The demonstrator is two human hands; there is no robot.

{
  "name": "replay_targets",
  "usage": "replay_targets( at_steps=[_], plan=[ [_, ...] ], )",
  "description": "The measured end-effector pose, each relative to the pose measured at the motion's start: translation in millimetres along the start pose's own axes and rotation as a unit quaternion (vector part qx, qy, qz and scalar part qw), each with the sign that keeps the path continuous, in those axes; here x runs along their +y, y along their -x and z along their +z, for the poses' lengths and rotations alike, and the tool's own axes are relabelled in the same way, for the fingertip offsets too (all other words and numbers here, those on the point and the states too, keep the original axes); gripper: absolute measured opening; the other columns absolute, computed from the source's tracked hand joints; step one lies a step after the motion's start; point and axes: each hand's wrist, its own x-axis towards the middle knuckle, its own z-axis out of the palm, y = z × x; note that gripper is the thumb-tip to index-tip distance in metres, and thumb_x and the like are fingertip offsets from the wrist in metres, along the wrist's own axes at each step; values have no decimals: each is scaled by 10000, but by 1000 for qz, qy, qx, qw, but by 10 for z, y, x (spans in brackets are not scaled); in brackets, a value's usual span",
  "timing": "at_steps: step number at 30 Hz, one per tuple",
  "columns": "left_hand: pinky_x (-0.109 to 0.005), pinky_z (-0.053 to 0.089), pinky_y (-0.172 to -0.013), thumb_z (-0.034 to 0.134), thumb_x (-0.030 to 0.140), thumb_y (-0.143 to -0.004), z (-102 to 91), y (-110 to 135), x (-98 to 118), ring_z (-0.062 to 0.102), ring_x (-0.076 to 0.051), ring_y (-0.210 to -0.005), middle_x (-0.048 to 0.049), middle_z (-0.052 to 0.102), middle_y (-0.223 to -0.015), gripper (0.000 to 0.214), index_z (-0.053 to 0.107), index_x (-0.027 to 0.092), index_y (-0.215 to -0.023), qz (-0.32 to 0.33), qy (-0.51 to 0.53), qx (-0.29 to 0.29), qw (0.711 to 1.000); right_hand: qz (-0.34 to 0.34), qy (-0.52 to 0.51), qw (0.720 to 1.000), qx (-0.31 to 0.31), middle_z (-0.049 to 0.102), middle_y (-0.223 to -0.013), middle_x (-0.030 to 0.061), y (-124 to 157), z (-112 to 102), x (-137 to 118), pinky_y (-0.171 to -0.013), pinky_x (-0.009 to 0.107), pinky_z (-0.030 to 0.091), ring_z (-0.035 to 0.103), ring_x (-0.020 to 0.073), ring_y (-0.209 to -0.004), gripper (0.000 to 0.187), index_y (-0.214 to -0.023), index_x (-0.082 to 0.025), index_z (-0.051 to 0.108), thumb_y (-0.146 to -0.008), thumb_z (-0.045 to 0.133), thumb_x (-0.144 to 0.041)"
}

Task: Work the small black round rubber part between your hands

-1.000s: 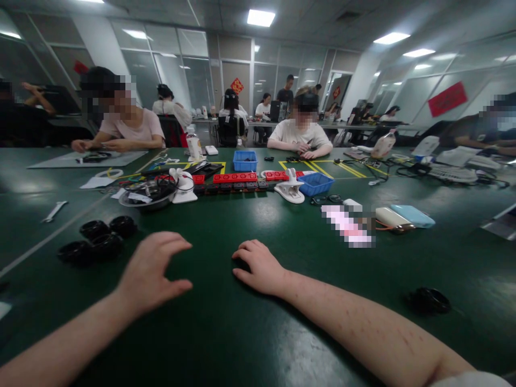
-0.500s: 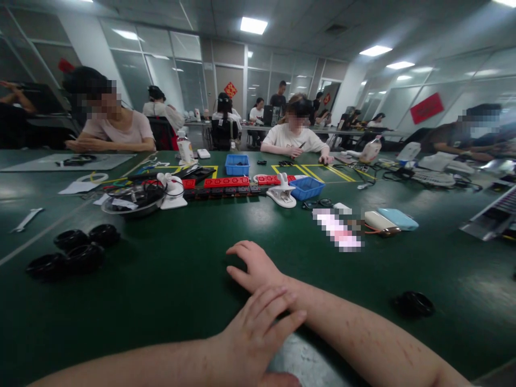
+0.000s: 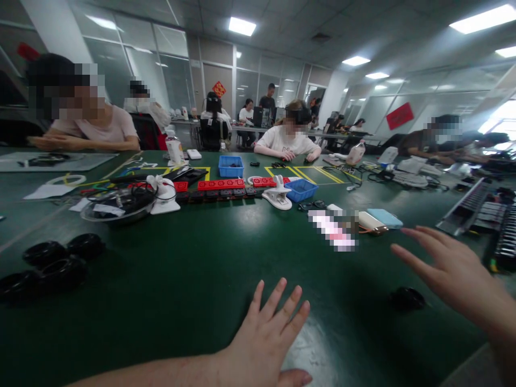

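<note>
We see the green tabletop [image 3: 181,279] bare under both hands; left hand [image 3: 264,344] flat, fingers wide, holding nothing; right hand [image 3: 451,271] raised, fingers spread, empty, hovering just above and right of the small black ring [image 3: 407,299]

bright ceiling panels [image 3: 242,26] light my view evenly; their glare pools on the green table [image 3: 193,269] just beyond my left hand [image 3: 266,344]. my right hand [image 3: 451,274] blurs, walls bow at the edges.
</note>
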Motion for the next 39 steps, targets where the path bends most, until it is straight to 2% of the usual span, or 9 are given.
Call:
replay_targets(
  at_steps=[2, 5, 13, 20, 24, 26, 29, 34, 39],
  plan=[
    [-716, 33, -974, 559, 507, -807, -36, 2, 17, -51, -394, -1343, -105, -15, -1481, 872, 44, 187, -1433, -13, 20, -13, 1000, -2, 12, 997, -74, 600, -1091, 228, 153, 251, 268, -864, 542, 442, 564, 399, -1016, 693, -1007, -141, 629, -638, 436, -696],
    [-688, 12, -997, 523, 529, -820, -55, 15, 36, -82, -355, -1352, -86, -36, -1484, 844, 57, 181, -1433, -24, 38, -12, 999, -28, 4, 991, -129, 627, -1097, 154, 389, 578, 445, -864, 459, 486, 594, 322, -1013, 586, -1058, -159, 611, -681, 462, -582],
    [-621, 33, -1044, 506, 528, -827, -81, 27, 60, -70, -303, -1366, -73, -32, -1492, 826, 58, 188, -1433, -31, 43, -10, 999, -8, 52, 991, -125, 583, -1199, 101, 505, 876, 225, -737, 390, 540, 626, 275, -970, 354, -1086, -156, 618, -819, 401, -236],
    [-577, 44, -1071, 493, 560, -809, -90, 35, 4, -58, -275, -1372, -60, -50, -1493, 835, 79, 192, -1435, -86, -20, 41, 995, -131, 14, 982, -132, 545, -1171, 86, 234, 1098, -706, -855, 397, 476, 569, 191, -996, 258, -1120, -154, 537, -900, 501, -283],
    [-561, 19, -1078, 486, 552, -805, -204, 27, -293, -37, -290, -1374, -106, 5, -1499, 802, 182, 143, -1425, -193, -76, 97, 974, -200, -21, 973, -115, 531, -1158, 82, 173, 1210, -1316, -835, 395, 480, 557, 193, -990, 264, -1125, -153, 523, -902, 500, -293],
    [-577, 23, -1068, 464, 566, -814, -261, 25, -494, 13, -332, -1368, -200, 108, -1478, 766, 334, 48, -1364, -233, -82, 108, 963, -227, -36, 967, -110, 533, -1152, 81, 143, 1259, -1580, -828, 389, 484, 560, 190, -980, 263, -1126, -155, 522, -904, 498, -294],
    [-621, 87, -1039, 466, 600, -811, -313, 25, -776, 174, -380, -1336, -243, 296, -1414, 704, 493, 57, -1259, -268, -80, 106, 954, -256, -56, 959, -109, 538, -1138, 79, 85, 1337, -1940, -816, 383, 489, 565, 186, -965, 264, -1126, -153, 521, -904, 497, -294],
    [-559, 307, -989, 546, 371, -882, -379, 98, -1089, 416, -305, -1205, -113, 445, -1317, 404, 490, 157, -1220, -291, -83, 109, 947, -295, -94, 945, -108, 539, -1132, 80, 6, 1428, -2469, -807, 383, 493, 568, 188, -959, 278, -1137, -147, 512, -901, 503, -295],
    [-457, 461, -866, 539, 281, -900, -430, 308, -1158, 544, -245, -1042, -93, 514, -1208, 307, 504, 151, -1176, -279, -74, 122, 950, -363, -160, 911, -110, 534, -1141, 82, 87, 1376, -2794, -814, 391, 489, 565, 193, -971, 287, -1145, -145, 508, -899, 506, -295]
  ],
)
